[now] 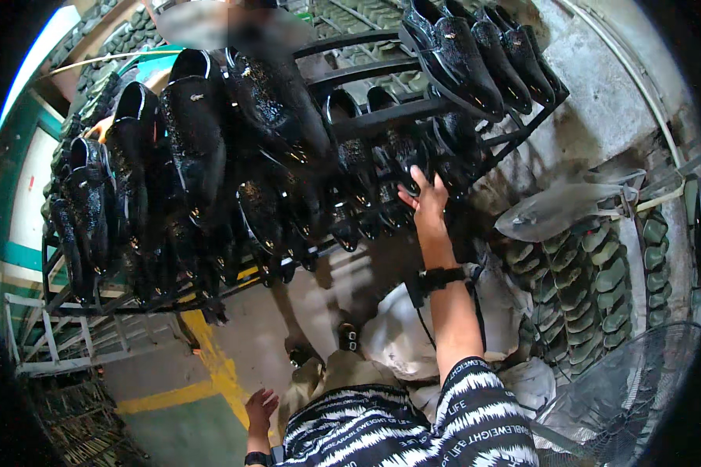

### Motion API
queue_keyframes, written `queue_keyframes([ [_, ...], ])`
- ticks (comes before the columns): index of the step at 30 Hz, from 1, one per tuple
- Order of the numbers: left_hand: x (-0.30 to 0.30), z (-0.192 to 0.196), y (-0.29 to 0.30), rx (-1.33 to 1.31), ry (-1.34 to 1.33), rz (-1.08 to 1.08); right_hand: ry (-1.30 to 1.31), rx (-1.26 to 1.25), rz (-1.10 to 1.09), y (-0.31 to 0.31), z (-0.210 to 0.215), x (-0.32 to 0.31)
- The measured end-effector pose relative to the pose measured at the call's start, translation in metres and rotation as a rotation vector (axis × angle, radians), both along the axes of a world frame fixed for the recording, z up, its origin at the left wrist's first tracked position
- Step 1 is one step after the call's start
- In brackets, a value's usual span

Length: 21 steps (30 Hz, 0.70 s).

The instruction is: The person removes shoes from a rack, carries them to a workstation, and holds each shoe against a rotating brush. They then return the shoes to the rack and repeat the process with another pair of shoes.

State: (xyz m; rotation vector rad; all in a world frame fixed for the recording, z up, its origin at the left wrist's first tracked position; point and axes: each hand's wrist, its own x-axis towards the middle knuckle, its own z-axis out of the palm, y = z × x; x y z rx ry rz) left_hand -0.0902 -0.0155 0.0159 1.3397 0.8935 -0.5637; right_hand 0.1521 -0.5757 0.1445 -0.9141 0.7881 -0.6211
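Black glossy shoes with glittery uppers hang toe-down in tiers on a black metal rack [366, 121] in front of me. My right hand [428, 198] is raised to the rack's lower tier, palm up with fingers apart. Its fingertips meet the toe of one black shoe [403, 152]; I cannot make out a grip around it. Larger black shoes [195, 132] fill the upper left of the rack, and more [459, 58] stand at its upper right. Low by my side, my left hand [262, 406] hangs with loosely spread fingers and nothing in it.
Another person's hand [100, 129] shows behind the shoes at far left. Green shoe lasts [572, 292] lie in rows at right, near a mesh fan guard [639, 389] and white sacks [405, 331]. A grey metal frame [70, 338] stands at left; yellow lines [210, 354] mark the floor.
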Motion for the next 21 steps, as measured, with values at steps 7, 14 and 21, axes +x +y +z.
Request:
queue_keyframes([
  [7, -0.014, 0.003, 0.008, 0.042, 0.093, 0.113, -0.344, 0.279, 0.146, -0.001, -0.039, -0.071],
  [14, 0.005, -0.001, 0.012, -0.008, 0.082, 0.0, -0.393, 0.071, 0.208, 0.004, -0.061, -0.182],
  [21, 0.047, 0.009, -0.012, 0.06, 0.068, -0.099, -0.305, 0.014, 0.167, 0.0, -0.035, -0.23],
])
